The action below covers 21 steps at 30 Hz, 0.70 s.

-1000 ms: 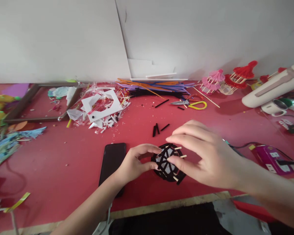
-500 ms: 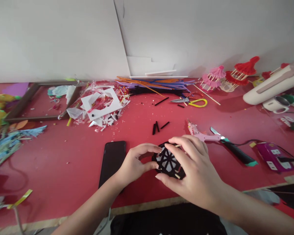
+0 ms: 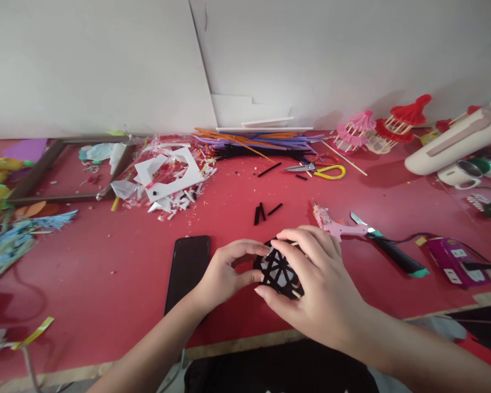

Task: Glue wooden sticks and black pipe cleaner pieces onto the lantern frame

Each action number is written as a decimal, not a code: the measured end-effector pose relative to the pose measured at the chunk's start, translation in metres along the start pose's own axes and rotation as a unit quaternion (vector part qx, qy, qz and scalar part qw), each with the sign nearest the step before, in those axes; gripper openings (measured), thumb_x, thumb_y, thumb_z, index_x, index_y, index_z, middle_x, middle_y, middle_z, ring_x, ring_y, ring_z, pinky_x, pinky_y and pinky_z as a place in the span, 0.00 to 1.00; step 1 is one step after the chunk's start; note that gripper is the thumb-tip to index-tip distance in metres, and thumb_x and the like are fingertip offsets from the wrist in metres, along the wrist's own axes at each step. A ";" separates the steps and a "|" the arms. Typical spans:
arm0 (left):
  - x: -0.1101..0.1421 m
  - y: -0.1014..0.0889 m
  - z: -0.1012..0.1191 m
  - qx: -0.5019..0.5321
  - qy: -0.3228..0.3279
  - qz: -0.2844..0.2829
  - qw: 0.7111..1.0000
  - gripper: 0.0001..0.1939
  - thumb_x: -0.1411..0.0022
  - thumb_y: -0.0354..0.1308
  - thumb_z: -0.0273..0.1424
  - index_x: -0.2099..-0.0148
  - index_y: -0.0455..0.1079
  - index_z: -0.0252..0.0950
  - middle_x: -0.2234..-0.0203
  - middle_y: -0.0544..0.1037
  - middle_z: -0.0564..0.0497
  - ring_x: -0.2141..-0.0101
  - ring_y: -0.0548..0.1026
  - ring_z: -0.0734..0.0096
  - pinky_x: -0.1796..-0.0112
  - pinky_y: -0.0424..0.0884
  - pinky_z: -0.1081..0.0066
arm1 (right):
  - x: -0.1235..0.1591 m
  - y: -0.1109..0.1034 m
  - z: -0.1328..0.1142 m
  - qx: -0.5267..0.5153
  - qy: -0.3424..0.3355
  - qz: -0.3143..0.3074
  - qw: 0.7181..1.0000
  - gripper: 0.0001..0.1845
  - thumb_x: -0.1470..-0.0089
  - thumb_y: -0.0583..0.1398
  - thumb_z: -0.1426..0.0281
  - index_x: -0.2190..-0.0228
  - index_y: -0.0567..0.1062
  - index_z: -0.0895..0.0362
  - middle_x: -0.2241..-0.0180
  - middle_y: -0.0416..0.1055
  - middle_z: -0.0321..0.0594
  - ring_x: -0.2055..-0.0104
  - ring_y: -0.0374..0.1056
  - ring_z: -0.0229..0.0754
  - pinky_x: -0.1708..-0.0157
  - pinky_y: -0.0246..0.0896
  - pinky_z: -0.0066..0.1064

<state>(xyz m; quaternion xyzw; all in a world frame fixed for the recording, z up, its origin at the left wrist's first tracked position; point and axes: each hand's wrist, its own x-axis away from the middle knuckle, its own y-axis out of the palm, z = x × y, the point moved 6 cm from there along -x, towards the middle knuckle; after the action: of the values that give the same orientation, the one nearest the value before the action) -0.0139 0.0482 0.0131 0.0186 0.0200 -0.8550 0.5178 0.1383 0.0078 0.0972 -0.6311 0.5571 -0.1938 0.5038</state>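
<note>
Between my hands is a small round black craft piece with spoke-like strips over a pale base and short light sticks at its edge. My left hand pinches its left rim between thumb and fingers. Curved over its right side, my right hand grips it with the fingers at the top and the thumb below, hiding that part. Several short black strips lie just beyond the piece. A black phone lies left of my left hand.
Right of my hands are a pink glue gun, a utility knife and a purple box. Yellow-handled scissors lie behind, near bundled pipe cleaners. White scraps are piled left; pink and red pavilion models stand back right.
My right hand has shifted slightly left over the round black piece. My left hand keeps its hold on the rim, and the other things stay where they were.
</note>
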 end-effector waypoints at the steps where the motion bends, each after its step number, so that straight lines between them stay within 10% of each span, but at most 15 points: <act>1: 0.000 0.000 0.000 -0.002 0.001 -0.001 1.000 0.19 0.46 0.72 0.38 0.53 0.79 0.37 0.56 0.82 0.43 0.53 0.81 0.60 0.48 0.78 0.63 | -0.001 0.000 0.000 -0.003 0.000 -0.001 1.000 0.22 0.45 0.63 0.60 0.52 0.74 0.60 0.54 0.73 0.49 0.49 0.64 0.55 0.47 0.59 0.50; 21: 0.001 0.000 0.000 -0.017 0.018 0.000 1.000 0.18 0.48 0.73 0.33 0.54 0.78 0.38 0.57 0.82 0.47 0.55 0.81 0.65 0.50 0.78 0.68 | -0.005 0.006 0.006 -0.052 -0.007 -0.070 0.996 0.19 0.45 0.64 0.66 0.51 0.74 0.57 0.48 0.70 0.46 0.46 0.61 0.52 0.46 0.60 0.49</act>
<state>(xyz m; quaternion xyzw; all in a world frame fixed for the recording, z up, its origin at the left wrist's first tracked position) -0.0141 0.0475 0.0129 0.0251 0.0440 -0.8540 0.5177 0.1390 0.0158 0.0910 -0.6953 0.5171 -0.1949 0.4595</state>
